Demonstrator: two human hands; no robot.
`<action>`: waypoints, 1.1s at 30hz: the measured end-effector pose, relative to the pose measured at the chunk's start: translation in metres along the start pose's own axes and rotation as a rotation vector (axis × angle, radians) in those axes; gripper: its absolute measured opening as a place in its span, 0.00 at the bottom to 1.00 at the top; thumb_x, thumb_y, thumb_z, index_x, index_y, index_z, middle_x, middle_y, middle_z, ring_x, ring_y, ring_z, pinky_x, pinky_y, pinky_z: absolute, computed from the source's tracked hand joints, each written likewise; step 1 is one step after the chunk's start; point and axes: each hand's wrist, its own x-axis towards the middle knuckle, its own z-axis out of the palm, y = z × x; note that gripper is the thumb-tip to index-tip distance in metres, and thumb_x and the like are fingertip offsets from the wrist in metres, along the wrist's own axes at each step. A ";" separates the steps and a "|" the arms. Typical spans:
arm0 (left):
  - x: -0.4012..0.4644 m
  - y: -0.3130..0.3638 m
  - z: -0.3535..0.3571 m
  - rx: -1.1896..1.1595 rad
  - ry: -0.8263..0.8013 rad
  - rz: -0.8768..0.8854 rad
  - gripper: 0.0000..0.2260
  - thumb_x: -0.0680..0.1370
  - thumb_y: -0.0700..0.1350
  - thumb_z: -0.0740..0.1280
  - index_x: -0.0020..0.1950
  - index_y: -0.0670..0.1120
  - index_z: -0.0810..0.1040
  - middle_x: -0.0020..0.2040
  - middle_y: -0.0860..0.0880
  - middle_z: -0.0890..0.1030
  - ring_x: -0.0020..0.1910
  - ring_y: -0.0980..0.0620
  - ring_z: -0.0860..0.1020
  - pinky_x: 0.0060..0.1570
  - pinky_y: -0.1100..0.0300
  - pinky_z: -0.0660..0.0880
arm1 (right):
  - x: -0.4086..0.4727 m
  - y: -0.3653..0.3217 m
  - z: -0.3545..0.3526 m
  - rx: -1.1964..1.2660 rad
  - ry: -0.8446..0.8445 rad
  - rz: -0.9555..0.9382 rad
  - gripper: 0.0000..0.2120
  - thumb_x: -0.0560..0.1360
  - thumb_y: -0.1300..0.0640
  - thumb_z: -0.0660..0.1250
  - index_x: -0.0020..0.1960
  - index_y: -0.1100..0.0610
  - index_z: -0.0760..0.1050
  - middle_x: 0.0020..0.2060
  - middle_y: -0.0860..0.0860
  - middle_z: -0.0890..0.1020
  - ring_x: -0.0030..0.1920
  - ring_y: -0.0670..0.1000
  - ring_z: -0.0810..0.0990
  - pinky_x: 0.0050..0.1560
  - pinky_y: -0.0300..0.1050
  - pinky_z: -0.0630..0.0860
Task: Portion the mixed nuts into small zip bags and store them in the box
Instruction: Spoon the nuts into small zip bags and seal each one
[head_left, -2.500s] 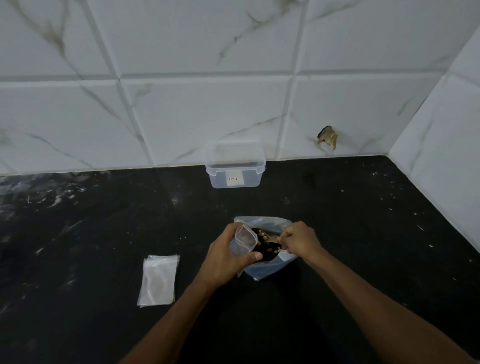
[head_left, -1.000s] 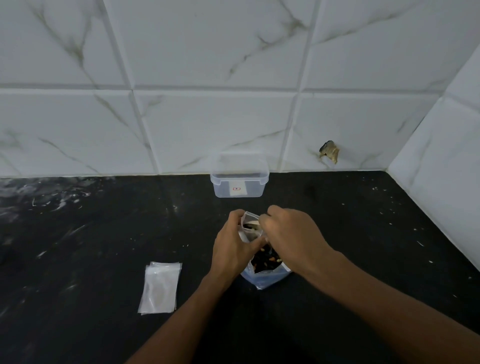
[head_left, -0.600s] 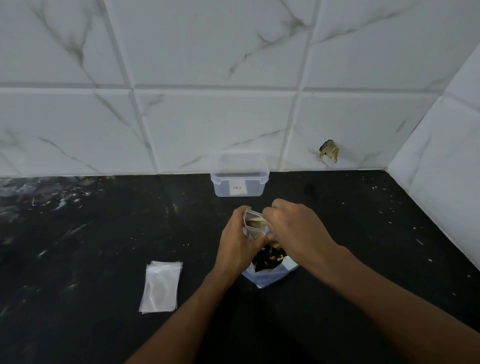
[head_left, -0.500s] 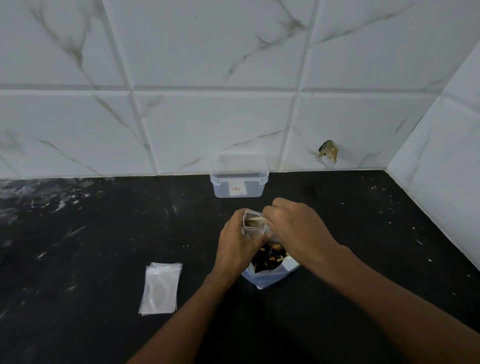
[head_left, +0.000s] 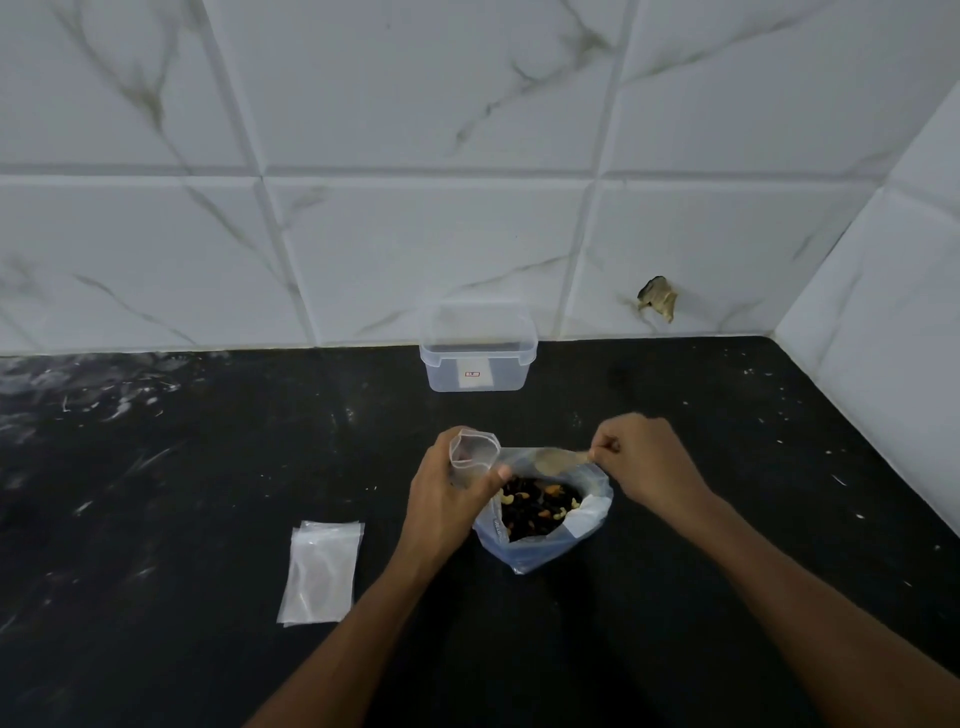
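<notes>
Gripping one small clear plastic zip bag (head_left: 471, 457) upright, mouth open and facing up, long axis near vertical, the left hand (head_left: 447, 499) has fingers and thumb curled round the bag's lower part. It sits at 9 o'clock of the large bluish clear plastic bag of mixed nuts (head_left: 545, 519), touching its rim.

Large bag: one, standing on the black speckled stone counter (head_left: 208, 467), mouth open upward, soft crinkled walls; inside, dark pieces and pale curved cashews, too many to count.

Right hand (head_left: 644, 462): fingers curled tight, thumb and forefinger pinching the handle of one tan spoon (head_left: 558, 460). Spoon lies roughly level across the big bag's far rim, bowl pointing toward 9 o'clock, handle toward 3. Cannot tell whether the bowl carries anything.

At 12 o'clock, against the white marbled tile wall (head_left: 415, 234): one clear rectangular plastic box (head_left: 478, 358), rounded corners, small label on its front.

At 8 o'clock: one flat stack of empty clear zip bags (head_left: 319, 571), long axis running 12 to 6; count within unreadable.
</notes>
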 end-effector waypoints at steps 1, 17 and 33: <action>-0.002 0.000 0.001 0.004 -0.017 -0.004 0.18 0.70 0.61 0.74 0.58 0.66 0.73 0.56 0.62 0.79 0.57 0.63 0.77 0.54 0.59 0.77 | 0.001 0.006 0.013 -0.040 -0.023 0.014 0.04 0.77 0.57 0.67 0.45 0.54 0.80 0.37 0.47 0.81 0.35 0.43 0.79 0.35 0.34 0.73; -0.010 -0.009 0.013 -0.050 -0.150 -0.079 0.21 0.72 0.54 0.74 0.63 0.60 0.73 0.58 0.58 0.80 0.57 0.65 0.78 0.53 0.64 0.76 | 0.004 0.024 0.086 0.007 -0.076 0.096 0.06 0.79 0.58 0.63 0.51 0.55 0.79 0.43 0.50 0.83 0.44 0.46 0.82 0.46 0.43 0.81; -0.008 -0.019 0.014 -0.095 -0.115 -0.097 0.24 0.68 0.60 0.75 0.62 0.59 0.74 0.56 0.57 0.82 0.57 0.57 0.81 0.58 0.48 0.79 | 0.015 0.014 0.095 0.032 -0.135 0.138 0.09 0.79 0.59 0.61 0.51 0.60 0.79 0.46 0.56 0.82 0.48 0.55 0.80 0.43 0.42 0.72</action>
